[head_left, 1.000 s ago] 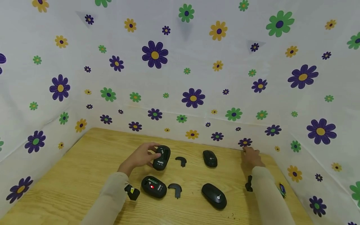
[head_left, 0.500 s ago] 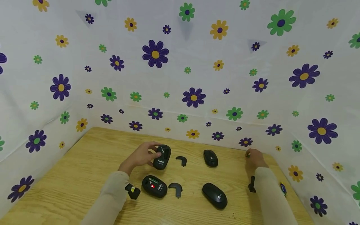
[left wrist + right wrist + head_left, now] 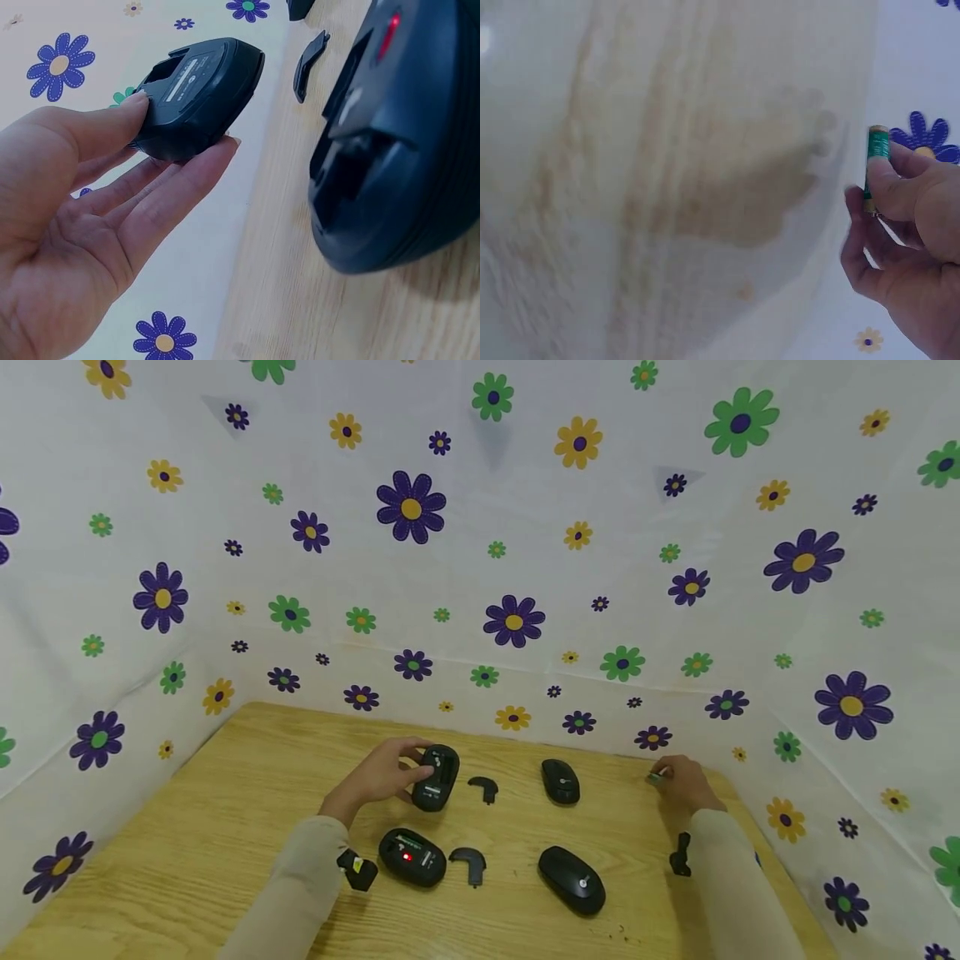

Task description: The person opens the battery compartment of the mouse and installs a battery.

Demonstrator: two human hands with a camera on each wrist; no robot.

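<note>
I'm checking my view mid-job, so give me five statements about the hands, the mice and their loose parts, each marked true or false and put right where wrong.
1. The left hand holds a mouse. True.
2. That mouse glows red underneath. False: the red light is on the upturned mouse lying on the table.
3. The nearer loose cover lies right of the upturned mouse. True.
4. The right hand holds nothing. False: it pinches a green battery.
5. The back-right mouse lies top side up. True.

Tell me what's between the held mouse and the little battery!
In the head view, between the held mouse and battery lie a curved black cover and another mouse.
</note>
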